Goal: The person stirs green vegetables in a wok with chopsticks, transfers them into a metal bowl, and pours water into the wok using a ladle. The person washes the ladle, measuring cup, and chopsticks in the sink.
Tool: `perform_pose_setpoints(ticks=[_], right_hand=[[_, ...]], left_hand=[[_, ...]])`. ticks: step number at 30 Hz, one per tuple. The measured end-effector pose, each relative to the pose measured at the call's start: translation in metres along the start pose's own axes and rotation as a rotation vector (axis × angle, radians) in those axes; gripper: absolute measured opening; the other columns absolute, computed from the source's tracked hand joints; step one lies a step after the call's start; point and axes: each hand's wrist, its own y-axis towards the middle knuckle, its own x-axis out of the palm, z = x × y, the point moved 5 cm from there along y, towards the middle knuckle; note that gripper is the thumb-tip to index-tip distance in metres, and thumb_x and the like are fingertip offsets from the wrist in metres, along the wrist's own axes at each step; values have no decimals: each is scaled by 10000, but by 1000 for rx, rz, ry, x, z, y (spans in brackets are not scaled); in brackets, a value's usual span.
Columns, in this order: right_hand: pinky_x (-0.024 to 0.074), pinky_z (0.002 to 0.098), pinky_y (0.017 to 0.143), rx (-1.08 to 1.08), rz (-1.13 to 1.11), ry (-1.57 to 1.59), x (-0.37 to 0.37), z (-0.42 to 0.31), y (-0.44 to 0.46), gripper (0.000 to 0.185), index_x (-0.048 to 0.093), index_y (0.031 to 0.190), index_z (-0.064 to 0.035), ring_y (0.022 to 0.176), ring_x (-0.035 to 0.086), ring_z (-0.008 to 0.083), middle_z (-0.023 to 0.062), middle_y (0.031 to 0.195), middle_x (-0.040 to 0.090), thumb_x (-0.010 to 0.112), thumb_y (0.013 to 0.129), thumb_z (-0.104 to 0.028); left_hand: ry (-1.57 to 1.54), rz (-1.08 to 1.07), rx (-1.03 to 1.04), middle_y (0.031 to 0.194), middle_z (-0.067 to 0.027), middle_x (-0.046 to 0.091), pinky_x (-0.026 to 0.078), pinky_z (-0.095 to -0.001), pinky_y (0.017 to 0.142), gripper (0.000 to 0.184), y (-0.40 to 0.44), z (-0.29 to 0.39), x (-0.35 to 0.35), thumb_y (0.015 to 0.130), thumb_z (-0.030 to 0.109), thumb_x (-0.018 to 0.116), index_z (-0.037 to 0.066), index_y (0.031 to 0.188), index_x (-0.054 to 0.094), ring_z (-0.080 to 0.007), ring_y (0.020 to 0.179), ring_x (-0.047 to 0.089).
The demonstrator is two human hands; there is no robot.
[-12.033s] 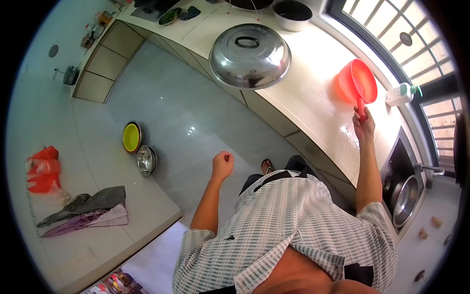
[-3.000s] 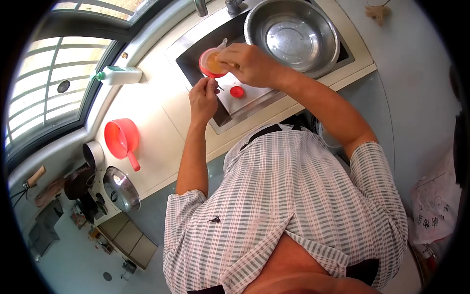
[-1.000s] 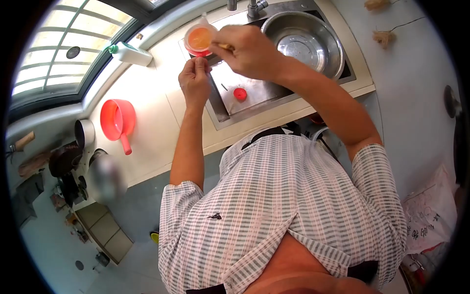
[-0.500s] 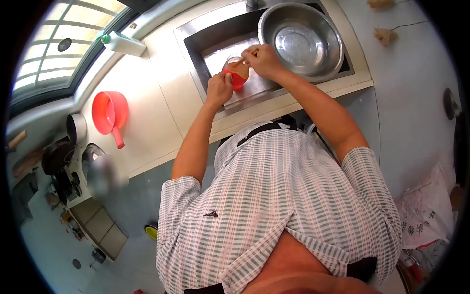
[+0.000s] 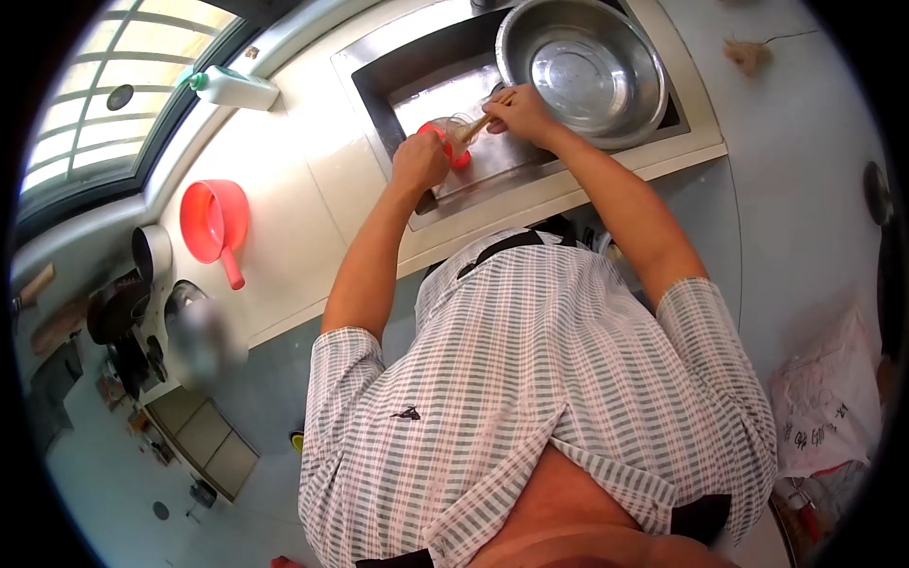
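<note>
My left hand (image 5: 422, 161) is closed round the handle side of a small red strainer or cup (image 5: 436, 130), held low over the sink (image 5: 386, 87). In my right hand (image 5: 523, 114) is a thin wooden stick (image 5: 483, 124), pinched between the fingers. Its lower end reaches a clear, blurred container (image 5: 457, 134) beside the red rim. What lies inside the container is too blurred to tell. Just beyond my right hand, a large steel basin (image 5: 579, 74) rests over the sink's right part.
A red dipper (image 5: 214, 222) stands on the counter (image 5: 284, 180) at the left. Near the window is a white bottle with a green top (image 5: 237, 88). Pans (image 5: 151, 253) and a blurred steel lid (image 5: 202, 338) are farther left. A printed bag (image 5: 827, 407) is at the lower right.
Both hands have come down from the sink's back edge with the red item and stick. The orange content seen earlier no longer shows, and the container is tilted differently.
</note>
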Motion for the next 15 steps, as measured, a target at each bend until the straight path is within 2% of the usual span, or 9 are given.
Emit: perform_pose_setpoints(ticks=[1, 4, 7, 10, 13, 15], right_hand=[[581, 267, 621, 99, 8, 91, -3, 6, -1, 197, 718, 920, 76, 669, 706, 152, 120, 779, 724, 717, 883, -118], [607, 275, 621, -77, 171, 33, -8, 4, -6, 209, 702, 904, 95, 670, 716, 169, 133, 775, 716, 717, 885, -113], [609, 282, 620, 12, 90, 75, -3, 9, -11, 196, 703, 913, 89, 668, 714, 174, 134, 774, 714, 712, 887, -105], [609, 282, 609, -4, 137, 10, -10, 9, -17, 191, 697, 939, 93, 672, 715, 181, 135, 778, 711, 698, 898, -94], [598, 271, 590, -26, 160, 147, -13, 8, -27, 188, 694, 978, 88, 680, 716, 177, 134, 810, 718, 680, 918, -90], [598, 268, 594, 18, 217, 130, -18, 7, -35, 188, 690, 995, 85, 688, 717, 178, 138, 838, 721, 677, 926, -89]], left_hand=[[18, -14, 3, 906, -262, 697, 535, -521, 787, 254, 2, 1, 0, 901, 234, 581, -3, 902, 671, -435, 878, 681], [78, -11, 16, 901, -251, 701, 547, -508, 777, 245, 6, 2, 3, 888, 234, 587, 4, 916, 668, -426, 867, 689], [103, -19, 25, 909, -245, 703, 551, -504, 775, 235, 9, 4, 1, 884, 225, 585, 9, 929, 664, -418, 871, 693], [102, -8, 57, 918, -242, 704, 549, -506, 778, 231, 12, 4, 1, 881, 225, 587, 11, 929, 662, -414, 886, 691], [72, -12, 68, 921, -240, 704, 545, -509, 786, 239, 17, 8, 5, 881, 234, 599, 9, 927, 664, -413, 897, 686], [47, -24, 46, 924, -244, 702, 540, -512, 789, 243, 17, 4, 7, 892, 237, 597, 7, 927, 665, -420, 899, 679]])
